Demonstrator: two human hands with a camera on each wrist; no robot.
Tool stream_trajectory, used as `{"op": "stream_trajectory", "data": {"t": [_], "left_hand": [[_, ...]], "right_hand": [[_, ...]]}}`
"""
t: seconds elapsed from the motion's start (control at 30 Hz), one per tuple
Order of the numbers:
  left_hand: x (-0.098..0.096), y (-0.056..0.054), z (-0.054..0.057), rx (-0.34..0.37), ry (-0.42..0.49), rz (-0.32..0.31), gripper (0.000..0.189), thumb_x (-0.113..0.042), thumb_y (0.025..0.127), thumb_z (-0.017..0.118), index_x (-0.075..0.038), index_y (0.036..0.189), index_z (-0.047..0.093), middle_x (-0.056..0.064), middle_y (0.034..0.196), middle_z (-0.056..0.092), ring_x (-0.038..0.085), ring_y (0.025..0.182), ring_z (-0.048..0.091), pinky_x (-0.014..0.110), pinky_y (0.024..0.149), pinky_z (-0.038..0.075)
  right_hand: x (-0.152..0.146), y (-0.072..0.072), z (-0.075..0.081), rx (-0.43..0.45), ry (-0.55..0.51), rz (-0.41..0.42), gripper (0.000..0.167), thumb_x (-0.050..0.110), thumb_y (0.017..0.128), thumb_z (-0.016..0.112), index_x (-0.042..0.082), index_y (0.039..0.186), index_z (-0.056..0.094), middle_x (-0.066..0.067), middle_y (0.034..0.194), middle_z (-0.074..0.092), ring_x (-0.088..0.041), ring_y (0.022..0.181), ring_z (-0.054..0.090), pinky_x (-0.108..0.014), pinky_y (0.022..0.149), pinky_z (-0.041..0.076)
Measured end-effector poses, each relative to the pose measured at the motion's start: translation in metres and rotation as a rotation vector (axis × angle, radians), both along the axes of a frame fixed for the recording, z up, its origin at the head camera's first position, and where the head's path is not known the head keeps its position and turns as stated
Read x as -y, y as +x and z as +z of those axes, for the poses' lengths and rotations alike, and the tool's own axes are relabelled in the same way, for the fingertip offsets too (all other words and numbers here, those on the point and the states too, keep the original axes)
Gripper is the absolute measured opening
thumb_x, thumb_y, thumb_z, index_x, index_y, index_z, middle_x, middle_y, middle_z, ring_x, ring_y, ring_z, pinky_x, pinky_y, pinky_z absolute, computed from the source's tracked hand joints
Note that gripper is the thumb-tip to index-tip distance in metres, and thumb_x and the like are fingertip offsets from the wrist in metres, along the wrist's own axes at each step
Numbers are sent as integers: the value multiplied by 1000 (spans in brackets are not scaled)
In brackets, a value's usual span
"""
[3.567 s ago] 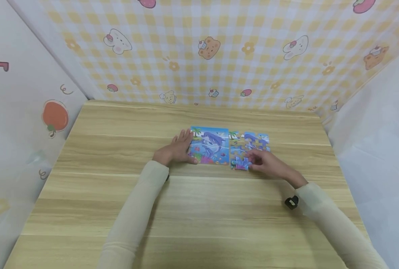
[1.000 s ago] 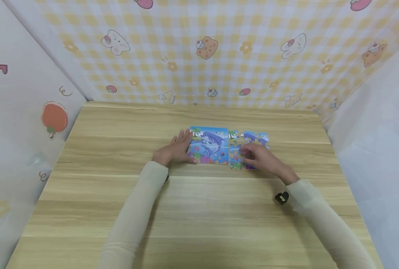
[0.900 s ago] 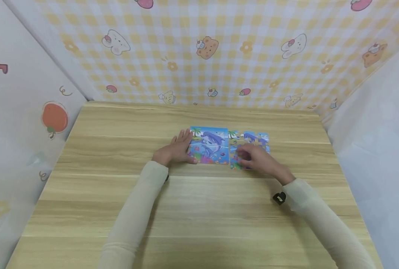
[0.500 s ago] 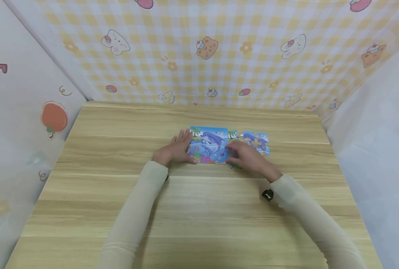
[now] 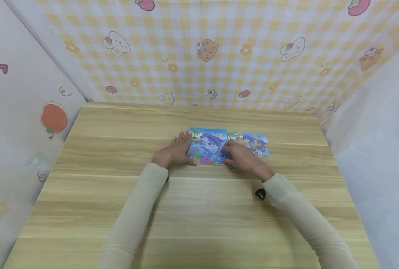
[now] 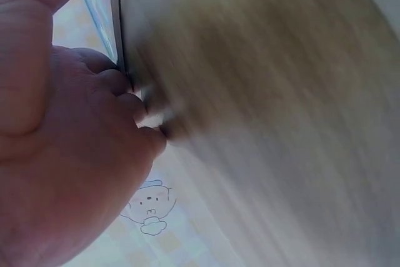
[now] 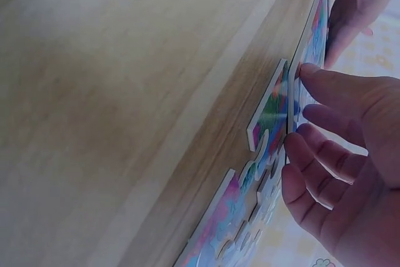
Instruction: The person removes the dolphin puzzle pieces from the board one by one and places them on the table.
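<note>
In the head view, a dolphin picture board point(image 5: 207, 146) lies flat on the wooden table. My left hand point(image 5: 176, 150) rests along its left edge, fingers spread and fairly straight, thumb at the lower left corner. At the board's right edge is my right hand point(image 5: 242, 156), thumb and index finger touching it with a gap between their tips. In the right wrist view my right thumb point(image 7: 334, 89) meets the board's edge and the other fingers bend loosely. Beside the board lies a jigsaw puzzle point(image 5: 254, 142) of the same picture, with gaps between pieces; my right hand hides its lower left part.
The wooden table point(image 5: 199, 213) extends toward me and to both sides. A yellow checked curtain point(image 5: 186, 74) stands behind its far edge. White sheets flank the left point(image 5: 21, 130) and right point(image 5: 377, 123). A black wrist strap point(image 5: 261, 194) shows under my right sleeve.
My right hand has moved left, from the jigsaw's lower pieces to the dolphin picture board's right edge. My left hand has stayed at the board's left edge.
</note>
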State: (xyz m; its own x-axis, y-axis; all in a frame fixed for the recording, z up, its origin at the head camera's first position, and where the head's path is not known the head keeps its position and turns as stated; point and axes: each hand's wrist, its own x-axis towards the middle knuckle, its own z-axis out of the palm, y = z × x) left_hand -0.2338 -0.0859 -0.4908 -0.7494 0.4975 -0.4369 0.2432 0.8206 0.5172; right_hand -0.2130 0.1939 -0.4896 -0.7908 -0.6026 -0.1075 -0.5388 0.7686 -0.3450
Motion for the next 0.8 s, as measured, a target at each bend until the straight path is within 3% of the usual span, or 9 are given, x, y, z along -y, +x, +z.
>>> {"op": "stream_trajectory", "data": {"t": [0.3, 0.6, 0.8], "left_hand": [[-5, 3, 1, -42, 69, -44, 107, -38, 89, 73, -1, 158, 0, 14, 166, -11, 29, 152, -14, 42, 125, 2], [-9, 4, 3, -55, 33, -59, 105, -38, 90, 72, 2, 157, 2, 17, 165, -9, 30, 153, -11, 42, 125, 4], [-10, 3, 1, -55, 23, -50, 104, -40, 90, 71, 1, 157, 3, 16, 165, -9, 29, 153, -10, 41, 125, 4]], "right_hand": [[3, -2, 3, -13, 12, 37, 31, 23, 91, 73, 8, 119, 71, -9, 123, 64, -23, 109, 64, -40, 92, 56], [6, -5, 3, -46, 28, 55, 34, 24, 89, 75, 10, 120, 71, -3, 112, 67, -17, 96, 66, -35, 82, 58], [2, -5, 1, -38, 7, 45, 32, 27, 92, 72, 11, 120, 70, -3, 115, 66, -16, 94, 66, -35, 80, 58]]}}
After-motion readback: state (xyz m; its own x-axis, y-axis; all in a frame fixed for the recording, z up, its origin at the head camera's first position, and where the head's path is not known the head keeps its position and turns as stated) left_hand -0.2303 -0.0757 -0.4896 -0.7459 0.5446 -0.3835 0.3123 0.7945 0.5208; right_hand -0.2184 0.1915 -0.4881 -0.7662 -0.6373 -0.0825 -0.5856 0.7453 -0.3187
